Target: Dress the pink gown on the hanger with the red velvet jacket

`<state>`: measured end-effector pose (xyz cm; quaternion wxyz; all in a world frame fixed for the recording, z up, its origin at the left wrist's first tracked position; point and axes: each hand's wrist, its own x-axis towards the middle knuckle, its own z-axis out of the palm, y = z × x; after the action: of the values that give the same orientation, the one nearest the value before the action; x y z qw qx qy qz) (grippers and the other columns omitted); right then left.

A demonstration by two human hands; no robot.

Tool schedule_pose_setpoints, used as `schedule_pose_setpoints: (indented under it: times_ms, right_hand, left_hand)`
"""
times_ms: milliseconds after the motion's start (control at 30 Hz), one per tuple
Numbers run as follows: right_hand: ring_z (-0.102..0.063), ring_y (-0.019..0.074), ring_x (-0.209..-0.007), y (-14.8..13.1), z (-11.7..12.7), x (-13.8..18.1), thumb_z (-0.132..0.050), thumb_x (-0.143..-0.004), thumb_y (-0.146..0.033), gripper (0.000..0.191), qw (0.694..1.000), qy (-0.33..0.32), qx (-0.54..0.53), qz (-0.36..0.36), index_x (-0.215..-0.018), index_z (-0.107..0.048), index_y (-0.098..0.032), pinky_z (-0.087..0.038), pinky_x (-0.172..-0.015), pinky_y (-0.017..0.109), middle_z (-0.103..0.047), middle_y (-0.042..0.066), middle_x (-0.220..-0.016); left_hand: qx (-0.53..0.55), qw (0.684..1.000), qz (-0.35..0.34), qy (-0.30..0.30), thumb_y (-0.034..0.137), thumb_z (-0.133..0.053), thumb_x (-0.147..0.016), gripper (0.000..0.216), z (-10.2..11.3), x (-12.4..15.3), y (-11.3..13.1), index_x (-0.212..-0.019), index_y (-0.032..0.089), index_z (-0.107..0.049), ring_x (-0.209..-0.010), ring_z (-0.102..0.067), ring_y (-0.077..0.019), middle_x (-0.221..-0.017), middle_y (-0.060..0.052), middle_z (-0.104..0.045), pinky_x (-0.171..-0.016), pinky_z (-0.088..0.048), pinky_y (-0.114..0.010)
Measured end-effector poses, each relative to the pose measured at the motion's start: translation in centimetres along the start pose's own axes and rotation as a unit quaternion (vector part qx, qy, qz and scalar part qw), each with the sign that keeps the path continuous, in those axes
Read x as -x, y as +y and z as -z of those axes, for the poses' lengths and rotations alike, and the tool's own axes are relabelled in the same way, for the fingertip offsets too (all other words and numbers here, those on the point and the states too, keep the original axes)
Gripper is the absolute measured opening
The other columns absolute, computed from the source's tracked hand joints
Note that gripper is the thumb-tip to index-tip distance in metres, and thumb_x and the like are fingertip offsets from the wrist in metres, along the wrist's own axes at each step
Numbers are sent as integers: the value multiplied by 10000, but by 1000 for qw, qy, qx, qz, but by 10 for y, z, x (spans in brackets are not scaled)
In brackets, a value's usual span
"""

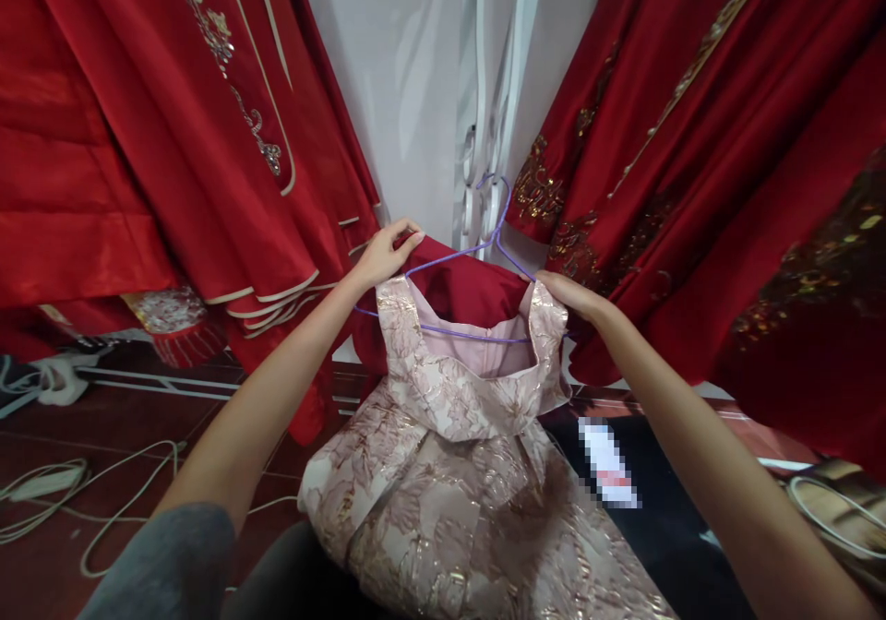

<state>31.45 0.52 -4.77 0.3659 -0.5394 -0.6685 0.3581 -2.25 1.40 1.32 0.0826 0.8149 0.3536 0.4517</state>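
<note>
A pale pink brocade dress (pixel 457 435) with gold floral pattern hangs from a purple wire hanger (pixel 477 249) in front of me. My left hand (pixel 385 251) is closed on the dress's left shoulder strap at the hanger's end. My right hand (pixel 568 293) pinches the right shoulder strap against the other end of the hanger. Behind the pink dress a dark red garment (pixel 465 290) shows on the same hanger. The hanger's hook reaches up toward a white rack post (pixel 484 113).
Red embroidered robes (pixel 180 140) hang at the left, and more red gowns (pixel 726 168) with gold sequins at the right. White cables (pixel 83 495) lie on the dark red floor at the left. A white wall stands behind. A round hoop (pixel 831 509) lies lower right.
</note>
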Motion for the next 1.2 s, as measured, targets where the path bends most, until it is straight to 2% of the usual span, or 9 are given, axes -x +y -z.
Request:
schedule_pose_setpoints:
  times_ms: [167, 267, 367, 467, 567, 767, 900, 1033, 1200]
  right_hand:
    - [-436, 120, -565, 1, 7, 2, -615, -656, -468, 303, 991, 119, 11, 56, -722, -435, -234, -355, -523, 233, -466, -56, -622]
    - [-475, 135, -645, 3, 12, 8, -608, -640, -423, 306, 979, 175, 10, 99, -805, -431, -236, -394, -597, 253, -506, -35, -727]
    - [-503, 153, -715, 2, 15, 19, -568, -652, -311, 266, 956, 234, 46, 173, -849, -405, -238, -430, -687, 288, -508, -19, -797]
    - [-532, 189, -835, 0, 17, 36, -534, -662, -195, 273, 915, 269, 151, 260, -914, -431, -225, -437, -808, 336, -526, 24, -903]
    - [-532, 232, -946, 4, 14, 56, -486, -694, -132, 281, 884, 275, 230, 301, -964, -465, -210, -426, -882, 382, -537, 71, -968]
    - [-525, 270, -994, 6, 5, 81, -464, -734, -106, 274, 854, 327, 283, 288, -983, -507, -212, -428, -899, 419, -555, 100, -989]
    - [-554, 270, -934, 2, 11, 85, -512, -703, -133, 280, 860, 367, 257, 245, -971, -520, -215, -451, -855, 417, -584, 88, -958]
    - [-573, 232, -767, 7, 20, 97, -518, -700, -173, 238, 856, 454, 180, 171, -931, -557, -210, -483, -742, 380, -595, 67, -881]
    - [-576, 253, -811, 5, 23, 113, -484, -761, -196, 178, 859, 439, 220, 148, -858, -630, -219, -466, -808, 408, -617, 80, -869]
  left_hand:
    - [-92, 995, -19, 40, 425, -398, -936, 315, -11, 5, 4, -956, 177, -592, -856, -564, -167, -907, -40, -632, -821, -411, -272]
    - [-153, 984, -18, 92, 457, -376, -943, 359, -23, 11, 3, -994, 186, -605, -877, -581, -182, -970, -73, -625, -767, -406, -266]
    - [-204, 970, -15, 128, 495, -376, -936, 397, -32, 16, -3, -980, 189, -626, -827, -605, -189, -929, -97, -628, -697, -387, -270]
    - [-239, 965, -30, 106, 522, -402, -918, 404, -31, 22, -10, -949, 196, -640, -805, -611, -196, -879, -100, -643, -700, -384, -283]
    - [-250, 964, -41, 79, 567, -468, -872, 402, -24, 31, -17, -946, 213, -645, -818, -606, -205, -865, -91, -654, -720, -390, -289]
    - [-279, 957, -31, 75, 596, -531, -822, 413, -16, 47, -22, -943, 217, -643, -820, -603, -215, -839, -87, -655, -736, -385, -294]
    - [-291, 954, -20, 74, 531, -552, -829, 340, -14, 52, -25, -904, 208, -632, -800, -607, -220, -829, -86, -653, -721, -377, -302]
    - [-304, 943, 46, 126, 401, -550, -828, 227, -15, 66, -33, -855, 185, -617, -777, -611, -227, -767, -92, -643, -691, -367, -307]
    - [-317, 927, 103, 175, 301, -580, -773, 159, -20, 84, -40, -891, 194, -587, -767, -626, -220, -807, -82, -671, -638, -365, -287]
